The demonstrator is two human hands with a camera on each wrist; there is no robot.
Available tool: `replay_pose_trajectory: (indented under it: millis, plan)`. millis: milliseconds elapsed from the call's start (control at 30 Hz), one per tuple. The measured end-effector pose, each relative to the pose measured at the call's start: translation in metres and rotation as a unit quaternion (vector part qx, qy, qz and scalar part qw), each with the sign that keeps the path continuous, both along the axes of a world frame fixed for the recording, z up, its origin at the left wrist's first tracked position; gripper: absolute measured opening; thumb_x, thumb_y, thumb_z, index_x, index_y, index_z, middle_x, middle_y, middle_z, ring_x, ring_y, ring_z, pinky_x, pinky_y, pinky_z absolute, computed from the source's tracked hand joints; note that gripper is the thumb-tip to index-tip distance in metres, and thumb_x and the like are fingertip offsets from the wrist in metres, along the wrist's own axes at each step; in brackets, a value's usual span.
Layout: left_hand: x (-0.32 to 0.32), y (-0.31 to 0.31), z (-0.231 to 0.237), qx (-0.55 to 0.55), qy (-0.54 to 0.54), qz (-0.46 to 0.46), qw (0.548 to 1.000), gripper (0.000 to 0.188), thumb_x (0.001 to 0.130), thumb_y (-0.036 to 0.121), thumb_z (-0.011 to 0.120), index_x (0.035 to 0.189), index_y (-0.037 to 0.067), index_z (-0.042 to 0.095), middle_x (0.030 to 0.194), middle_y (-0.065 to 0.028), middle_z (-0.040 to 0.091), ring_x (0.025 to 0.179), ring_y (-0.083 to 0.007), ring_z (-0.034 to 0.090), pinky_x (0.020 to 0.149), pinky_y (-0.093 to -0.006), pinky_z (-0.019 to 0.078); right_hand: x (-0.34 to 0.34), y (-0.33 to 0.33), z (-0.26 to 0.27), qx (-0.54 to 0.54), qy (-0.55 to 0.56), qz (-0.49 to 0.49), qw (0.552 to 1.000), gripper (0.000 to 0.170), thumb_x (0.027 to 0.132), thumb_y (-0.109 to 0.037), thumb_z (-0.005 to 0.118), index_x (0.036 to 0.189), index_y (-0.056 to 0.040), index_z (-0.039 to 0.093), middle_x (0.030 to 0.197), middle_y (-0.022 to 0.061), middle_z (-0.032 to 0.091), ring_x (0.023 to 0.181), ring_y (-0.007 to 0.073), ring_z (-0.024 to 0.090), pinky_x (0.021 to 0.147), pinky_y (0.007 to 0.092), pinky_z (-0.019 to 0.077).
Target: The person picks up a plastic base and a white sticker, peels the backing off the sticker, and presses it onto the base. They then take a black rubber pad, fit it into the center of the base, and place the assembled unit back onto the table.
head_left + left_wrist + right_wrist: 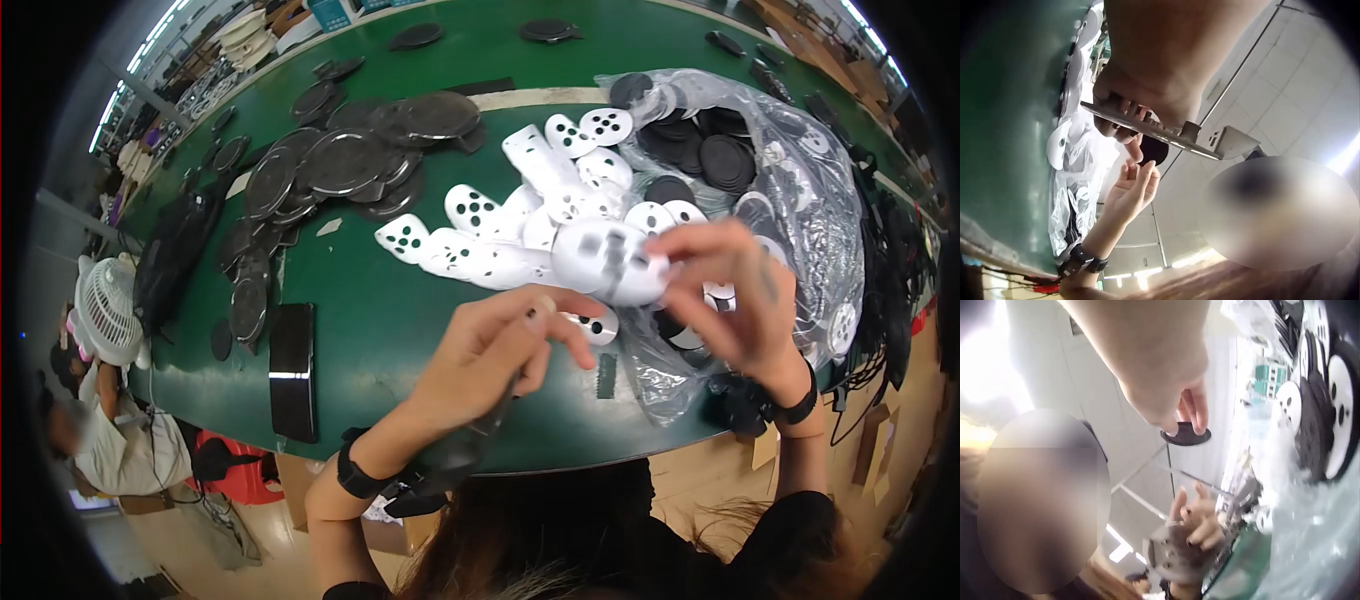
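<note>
Held by the left hand is a flat plate, seen edge-on in the left wrist view and as a blurred grey piece with small marks in the right wrist view. The right hand pinches an oval disc by its edge; its dark side shows in the right wrist view and the left wrist view. A blurred white oval with dark marks lies at the right fingertips in the head view. The hands are apart.
White pieces with black dots spread over the green table. Dark round pieces are heaped at the left. A clear plastic bag holds more discs at the right. A black phone-like slab lies near the front edge.
</note>
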State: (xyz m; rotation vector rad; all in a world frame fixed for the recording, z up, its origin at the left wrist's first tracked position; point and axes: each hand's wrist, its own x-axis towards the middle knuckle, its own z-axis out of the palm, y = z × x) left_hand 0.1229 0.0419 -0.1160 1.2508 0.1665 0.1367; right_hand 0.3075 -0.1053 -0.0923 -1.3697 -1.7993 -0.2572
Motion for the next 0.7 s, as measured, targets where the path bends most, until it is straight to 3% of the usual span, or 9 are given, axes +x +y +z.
replay_pose_trajectory:
  millis: [100,233,333,567,633,700]
  plan:
    - [-0.003,-0.012,-0.003,0.024,0.002,0.034,0.999,0.029,0.095,0.018,0.043,0.111,-0.003,0.055,0.078,-0.0038,0.062,0.049,0.0002,0.036,0.044,-0.0167,0.0276,-0.017,0.000,0.000,-0.013,-0.076,0.006,0.997,0.021,0.064,-0.003,0.073,0.082,-0.0014,0.062,0.096,0.0162,0.061,0.074,0.0265,0.061,0.060,0.0315,0.0507]
    - [-0.006,-0.012,-0.008,0.098,0.006,0.060,0.993,0.021,0.092,0.013,0.050,0.104,-0.001,0.060,0.074,0.0033,0.059,0.052,0.0019,0.035,0.045,-0.0175,0.0248,-0.024,0.001,-0.003,-0.027,-0.070,-0.016,0.997,0.021,0.066,-0.006,0.073,0.082,-0.0017,0.062,0.097,0.0126,0.061,0.075,0.0238,0.060,0.061,0.0302,0.0494]
    - [-0.006,-0.008,-0.007,0.155,0.012,0.053,0.986,0.021,0.093,0.015,0.049,0.101,0.000,0.061,0.073,0.0043,0.057,0.054,0.0011,0.035,0.046,-0.0185,0.0251,-0.024,0.002,0.000,-0.117,0.028,-0.029,0.992,0.023,0.065,-0.011,0.074,0.085,-0.0038,0.064,0.094,0.0056,0.061,0.072,0.0204,0.055,0.063,0.0283,0.0448]
    - [-0.003,-0.008,-0.001,0.163,0.014,0.048,0.985,0.023,0.094,0.017,0.047,0.101,0.000,0.060,0.068,0.0022,0.053,0.058,-0.0020,0.038,0.050,-0.0211,0.0311,-0.020,0.002,-0.006,-0.120,0.076,0.014,0.990,0.020,0.067,-0.009,0.073,0.086,-0.0051,0.067,0.092,0.0049,0.062,0.074,0.0216,0.057,0.065,0.0290,0.0463]
    - [-0.003,-0.006,-0.001,0.233,0.024,0.032,0.972,0.023,0.094,0.017,0.047,0.097,-0.002,0.060,0.066,-0.0008,0.053,0.057,-0.0043,0.039,0.051,-0.0224,0.0334,-0.020,0.001,-0.007,-0.135,0.088,0.022,0.987,0.019,0.068,-0.009,0.073,0.086,-0.0047,0.067,0.091,0.0054,0.062,0.074,0.0218,0.058,0.065,0.0292,0.0467]
    - [-0.004,-0.005,-0.003,0.235,0.038,0.026,0.971,0.023,0.094,0.017,0.046,0.095,-0.002,0.060,0.066,-0.0022,0.052,0.057,-0.0051,0.040,0.051,-0.0226,0.0336,-0.021,0.000,-0.008,-0.150,0.101,0.030,0.983,0.019,0.069,-0.008,0.072,0.087,-0.0044,0.067,0.091,0.0058,0.062,0.075,0.0221,0.059,0.065,0.0294,0.0471]
